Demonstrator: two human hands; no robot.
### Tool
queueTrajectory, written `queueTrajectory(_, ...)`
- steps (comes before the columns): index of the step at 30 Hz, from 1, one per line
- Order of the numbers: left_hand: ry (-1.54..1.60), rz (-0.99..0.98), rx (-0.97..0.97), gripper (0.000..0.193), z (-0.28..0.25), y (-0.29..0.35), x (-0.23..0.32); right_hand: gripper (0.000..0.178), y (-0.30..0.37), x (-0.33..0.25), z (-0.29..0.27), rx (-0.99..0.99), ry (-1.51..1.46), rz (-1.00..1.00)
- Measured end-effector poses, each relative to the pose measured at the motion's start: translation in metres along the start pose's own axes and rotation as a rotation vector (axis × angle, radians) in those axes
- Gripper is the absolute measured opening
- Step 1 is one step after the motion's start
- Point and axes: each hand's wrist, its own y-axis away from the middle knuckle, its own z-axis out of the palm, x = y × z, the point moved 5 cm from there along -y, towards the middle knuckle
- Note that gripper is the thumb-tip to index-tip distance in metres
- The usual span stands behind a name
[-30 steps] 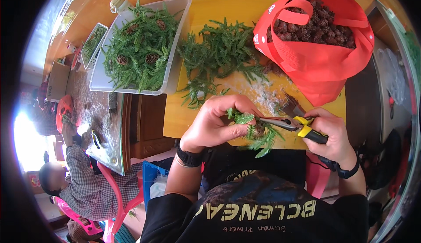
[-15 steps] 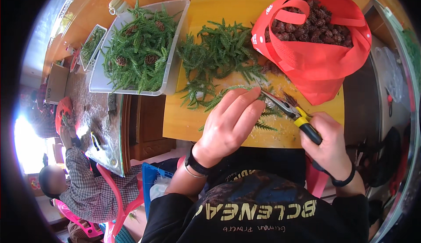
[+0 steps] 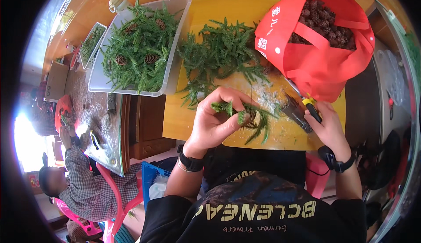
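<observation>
My left hand (image 3: pixel 211 125) is closed on a green pine sprig (image 3: pixel 262 125), pinched between thumb and fingers over the front of the yellow table. Some of the sprig's needles poke up between the fingers. A thin dark stem or wire rises from it. My right hand (image 3: pixel 331 124) grips long-nosed pliers (image 3: pixel 312 110) with black and yellow handles. Their nose points up and left, just in front of the red bag. Beside that hand lies a bundle of thin brown stems or wires (image 3: pixel 294 115).
A red bag (image 3: pixel 315 63) of brown pine cones stands at the far right. Loose sprigs (image 3: pixel 219 52) cover the table's (image 3: pixel 237 6) middle. A clear bin (image 3: pixel 173 63) at left holds sprigs and cones. Further left, another person (image 3: pixel 87 179) sits at a second table.
My right hand and the pliers have drawn back from the left hand. The left hand has turned, showing the sprig bunched in its fingers. The red bag's front and handle have shifted.
</observation>
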Motion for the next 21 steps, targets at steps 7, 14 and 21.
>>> queueTrajectory(7, 0.332, -0.121, -0.045, 0.017, 0.001, 0.003, -0.011, 0.025, -0.007, 0.011, 0.012, -0.085, 0.109, 0.05)
queueTrajectory(14, 0.34, -0.14, -0.018, 0.021, 0.009, 0.002, -0.011, 0.021, 0.001, -0.004, 0.007, -0.005, 0.179, -0.105)
queueTrajectory(21, 0.302, -0.179, -0.161, 0.021, 0.021, 0.001, -0.005, 0.024, -0.009, -0.073, -0.023, -0.089, -0.366, -0.217)
